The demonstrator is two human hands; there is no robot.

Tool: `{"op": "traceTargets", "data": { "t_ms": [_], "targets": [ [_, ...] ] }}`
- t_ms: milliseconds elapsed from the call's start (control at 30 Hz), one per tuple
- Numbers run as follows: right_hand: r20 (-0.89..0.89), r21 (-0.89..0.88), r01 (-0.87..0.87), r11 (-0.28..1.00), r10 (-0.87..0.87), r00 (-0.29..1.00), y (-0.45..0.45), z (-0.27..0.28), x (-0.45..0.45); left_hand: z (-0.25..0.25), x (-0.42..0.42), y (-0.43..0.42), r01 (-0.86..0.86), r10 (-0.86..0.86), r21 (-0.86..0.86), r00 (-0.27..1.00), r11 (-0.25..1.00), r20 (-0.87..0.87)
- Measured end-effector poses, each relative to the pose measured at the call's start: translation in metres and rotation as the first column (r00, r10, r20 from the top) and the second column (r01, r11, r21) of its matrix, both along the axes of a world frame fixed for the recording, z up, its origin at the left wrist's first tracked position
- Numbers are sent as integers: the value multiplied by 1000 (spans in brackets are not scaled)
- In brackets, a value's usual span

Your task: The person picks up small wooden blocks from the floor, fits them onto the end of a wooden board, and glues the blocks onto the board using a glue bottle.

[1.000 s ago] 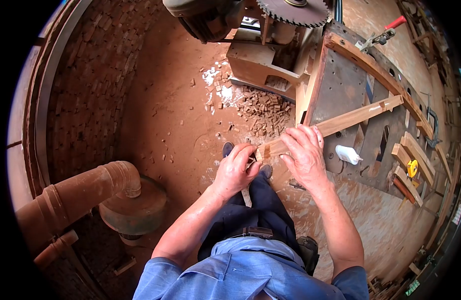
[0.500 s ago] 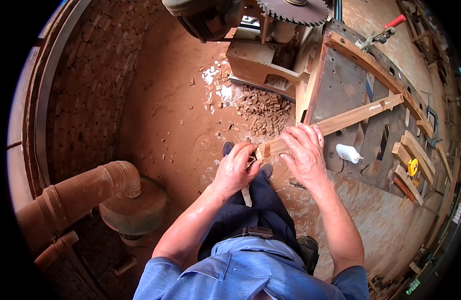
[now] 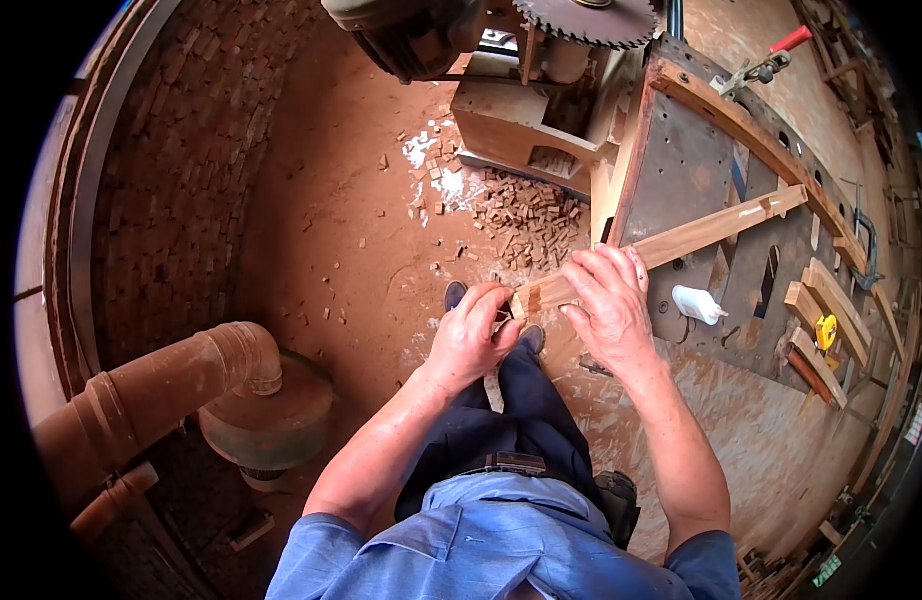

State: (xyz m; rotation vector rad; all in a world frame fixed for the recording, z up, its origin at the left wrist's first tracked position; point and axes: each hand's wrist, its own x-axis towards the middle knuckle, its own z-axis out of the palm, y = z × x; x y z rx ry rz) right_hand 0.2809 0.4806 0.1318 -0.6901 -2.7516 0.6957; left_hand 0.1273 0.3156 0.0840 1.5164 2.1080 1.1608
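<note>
A long wooden board (image 3: 716,228) slants from the metal worktable toward my body, its far end resting near the table's wooden fence. My right hand (image 3: 613,305) is closed around the board close to its near end. At that end, my left hand (image 3: 471,335) is pinched with bent fingers. Something thin and small shows between its fingertips, too small to name. Darker, wet-looking patches mark the board's two ends. On the tabletop, right of my right hand, lies a white squeeze bottle (image 3: 696,305).
A toothed circular saw blade (image 3: 591,20) and a motor (image 3: 406,35) are at the top. Clamps, wood pieces (image 3: 836,310) and a yellow tape measure (image 3: 826,330) lie to the right. Offcuts (image 3: 526,220) cover the floor ahead; a dusty duct (image 3: 171,385) is at left.
Almost nothing differs. Both hands and the board keep their places, with only a very slight shift of the view.
</note>
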Motion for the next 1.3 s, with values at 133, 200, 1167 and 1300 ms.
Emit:
{"op": "traceTargets", "data": {
  "t_ms": [133, 200, 1167, 1300],
  "targets": [
    [8, 5, -3, 1000, 3, 1000, 0, 1, 0, 1, -2, 0, 21, -21, -5, 1000, 1000, -2],
    [7, 1, -7, 1000, 7, 1000, 0, 1, -1, 1, -3, 0, 37, -37, -8, 999, 999, -6],
    [-6, 3, 3, 1000, -3, 1000, -2, -3, -1, -5, -3, -1, 53, -53, 15, 998, 998, -25],
    [-6, 11, 4, 1000, -4, 1000, -2, -3, -1, -6, -4, -1, 64, -64, 13, 998, 998, -10]
  ]
}}
